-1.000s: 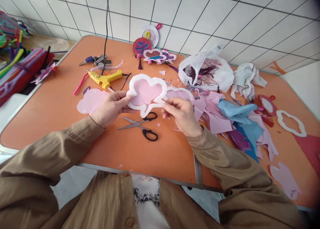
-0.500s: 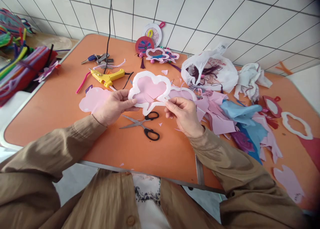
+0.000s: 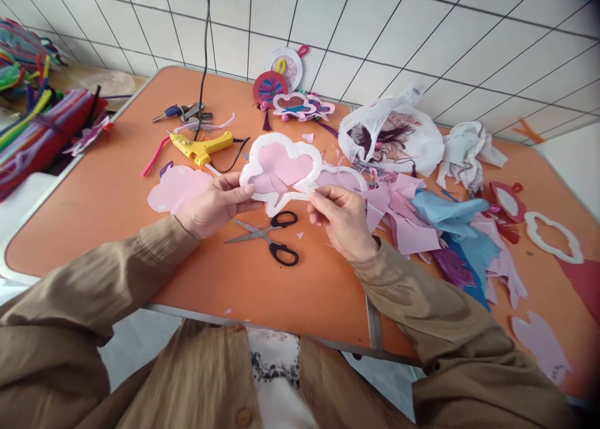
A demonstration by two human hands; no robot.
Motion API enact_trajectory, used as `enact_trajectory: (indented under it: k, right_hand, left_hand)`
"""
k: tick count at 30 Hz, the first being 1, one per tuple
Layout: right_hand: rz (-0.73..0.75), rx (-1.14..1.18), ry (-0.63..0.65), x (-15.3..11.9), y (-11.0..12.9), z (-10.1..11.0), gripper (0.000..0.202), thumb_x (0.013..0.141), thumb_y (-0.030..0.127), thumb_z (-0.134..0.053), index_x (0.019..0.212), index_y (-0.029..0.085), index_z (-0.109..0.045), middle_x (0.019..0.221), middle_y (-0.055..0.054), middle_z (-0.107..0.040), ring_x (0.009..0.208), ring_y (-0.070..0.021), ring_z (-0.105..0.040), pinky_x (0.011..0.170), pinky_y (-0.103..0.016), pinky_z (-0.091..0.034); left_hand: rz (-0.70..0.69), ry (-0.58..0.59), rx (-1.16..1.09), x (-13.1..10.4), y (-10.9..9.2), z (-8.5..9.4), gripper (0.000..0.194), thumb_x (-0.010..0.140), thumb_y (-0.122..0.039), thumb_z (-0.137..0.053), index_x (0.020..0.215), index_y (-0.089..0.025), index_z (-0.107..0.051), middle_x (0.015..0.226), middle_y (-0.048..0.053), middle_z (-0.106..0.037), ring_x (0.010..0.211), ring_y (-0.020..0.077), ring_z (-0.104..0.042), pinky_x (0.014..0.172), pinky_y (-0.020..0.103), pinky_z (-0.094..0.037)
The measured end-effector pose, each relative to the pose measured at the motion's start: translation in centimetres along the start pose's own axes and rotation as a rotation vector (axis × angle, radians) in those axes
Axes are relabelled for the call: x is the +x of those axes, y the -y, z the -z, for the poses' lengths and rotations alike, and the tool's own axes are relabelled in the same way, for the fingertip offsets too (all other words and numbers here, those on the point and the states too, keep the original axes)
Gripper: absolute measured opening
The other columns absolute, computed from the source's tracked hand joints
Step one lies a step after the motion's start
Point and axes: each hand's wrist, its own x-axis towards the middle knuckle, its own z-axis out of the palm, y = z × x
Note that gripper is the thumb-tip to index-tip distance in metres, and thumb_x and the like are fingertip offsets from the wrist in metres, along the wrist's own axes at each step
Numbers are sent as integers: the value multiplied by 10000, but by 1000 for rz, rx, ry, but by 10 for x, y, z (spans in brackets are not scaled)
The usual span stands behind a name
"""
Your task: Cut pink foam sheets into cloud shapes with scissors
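Note:
Between my two hands is a white cloud-shaped frame [image 3: 313,160], raised above the orange table. My left hand [image 3: 213,205] pinches its left edge, thumb on top. My right hand [image 3: 344,219] grips its lower right edge between thumb and fingers. Pink sheet [image 3: 285,164] shows through the opening; whether it is attached to the frame I cannot tell. Below lie open scissors [image 3: 262,232] with black handles. A pink cloud-shaped piece [image 3: 175,188] rests beside my left hand, and another pink cloud-like piece [image 3: 344,179] with a pale border lies behind the frame on the right.
A yellow glue gun [image 3: 201,146] with a cord and some keys [image 3: 190,112] lie at the back left. Finished ornaments [image 3: 270,88] lean by the tiled wall. Toward the right are a white plastic bag [image 3: 412,141], pink and blue scraps [image 3: 445,207] and another white frame [image 3: 553,236].
Both hands keep their hold on the white frame, almost unmoved. The whole view has shifted very slightly.

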Motion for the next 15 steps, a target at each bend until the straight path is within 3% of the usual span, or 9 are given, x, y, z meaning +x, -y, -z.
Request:
enact_trajectory:
  k: [3,8,15]
  right_hand:
    - [-18,26,-15,-1,1,-2,302,710,430,-844,672,205,-645,574,37,-639,448,-74,-526,439,-226,-376]
    - [-28,46,-26,-2,1,-5,308,698,416,-856,650,197,-646,555,40,-636,441,-67,-528,436,-216,-361]
    - [-45,78,-33,-5,0,-8,370,665,454,-894,643,197,-629,552,39,-634,440,-69,-521,427,-219,-362]
  left_hand:
    - [72,71,-86,-2,3,-3,321,693,-381,-945,901,-173,-817,973,91,-826,996,285,-779,951,418,-618]
    - [205,93,-78,-4,10,-6,379,653,-321,-976,963,-158,-832,1018,97,-820,901,199,-774,833,291,-638]
    - [185,133,-76,-4,14,-7,262,726,-278,-933,932,-149,-837,996,94,-830,898,213,-798,823,266,-647]
